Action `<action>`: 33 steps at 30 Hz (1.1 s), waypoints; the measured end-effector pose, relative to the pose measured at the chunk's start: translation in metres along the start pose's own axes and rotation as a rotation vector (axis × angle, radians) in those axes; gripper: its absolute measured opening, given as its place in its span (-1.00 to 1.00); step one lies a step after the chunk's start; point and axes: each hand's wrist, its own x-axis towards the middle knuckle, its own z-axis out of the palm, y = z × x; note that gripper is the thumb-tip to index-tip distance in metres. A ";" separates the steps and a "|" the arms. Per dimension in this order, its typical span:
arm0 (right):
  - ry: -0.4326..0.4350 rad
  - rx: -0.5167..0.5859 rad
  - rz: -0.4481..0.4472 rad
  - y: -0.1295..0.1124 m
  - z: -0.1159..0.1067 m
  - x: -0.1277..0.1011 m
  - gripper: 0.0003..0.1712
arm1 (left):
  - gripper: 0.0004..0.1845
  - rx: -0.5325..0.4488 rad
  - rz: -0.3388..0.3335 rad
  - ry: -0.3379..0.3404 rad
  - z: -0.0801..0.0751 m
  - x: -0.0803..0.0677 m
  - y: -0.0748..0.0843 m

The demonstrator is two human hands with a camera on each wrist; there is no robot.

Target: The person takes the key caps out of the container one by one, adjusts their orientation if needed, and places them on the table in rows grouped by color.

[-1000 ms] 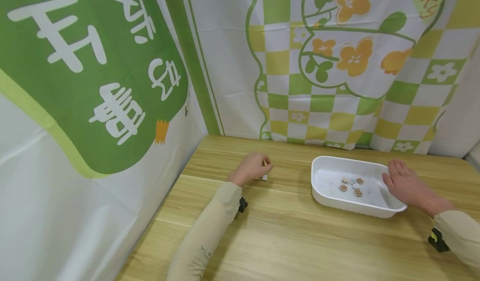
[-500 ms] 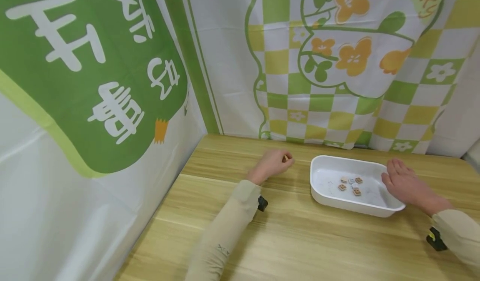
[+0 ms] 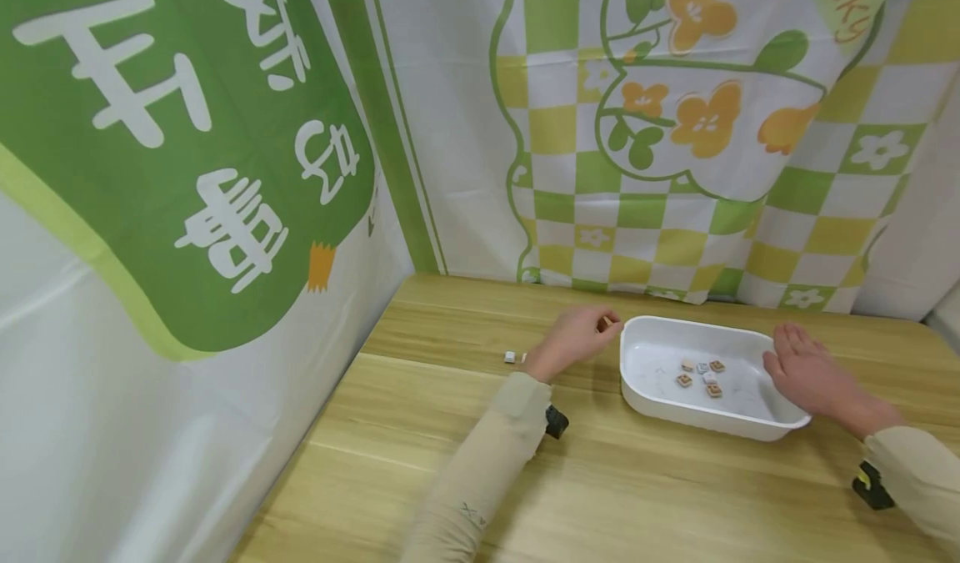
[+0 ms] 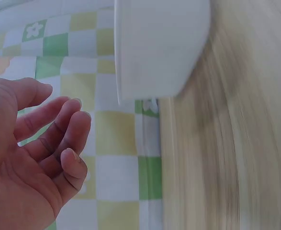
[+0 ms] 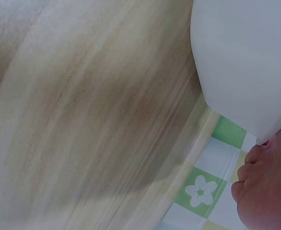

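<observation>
Wood-grained table (image 3: 675, 496) reaches back to a checked cloth (image 3: 555, 129) hanging behind it. My left hand (image 3: 573, 342) has just travelled rightward over the tabletop, away from the loose pieces (image 3: 509, 357), and its fingertips now sit just beside the left end of the white tray (image 3: 675, 411). One loose piece shows plainly on the table; another is partly hidden at my wrist. Six small tiles (image 3: 713, 390), brown and white, lie on the tray's floor, as many as a second ago, so I judge none has been added. My left fingers are bent, thumb close to forefinger; whether they pinch a tile I cannot tell. My right hand (image 3: 810, 371) stays at the tray's right end, fingers straight, probably steadying it.
</observation>
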 end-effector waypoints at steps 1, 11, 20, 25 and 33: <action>-0.003 0.004 0.002 0.000 0.000 0.000 -0.20 | -0.73 -0.001 0.008 0.005 0.002 0.001 0.003; 0.006 -0.012 0.004 0.003 0.001 0.001 -0.21 | -0.74 -0.041 0.013 -0.025 0.020 0.011 0.035; 0.024 -0.019 -0.022 0.002 0.003 0.003 -0.21 | -0.70 -0.064 -0.015 -0.083 0.040 0.021 0.056; 0.040 -0.013 -0.022 0.004 0.006 0.001 -0.22 | -0.73 -0.036 -0.019 -0.101 0.056 0.025 0.059; 0.022 -0.003 -0.008 0.005 0.004 0.000 -0.20 | -0.74 -0.012 -0.034 -0.134 0.068 0.033 0.067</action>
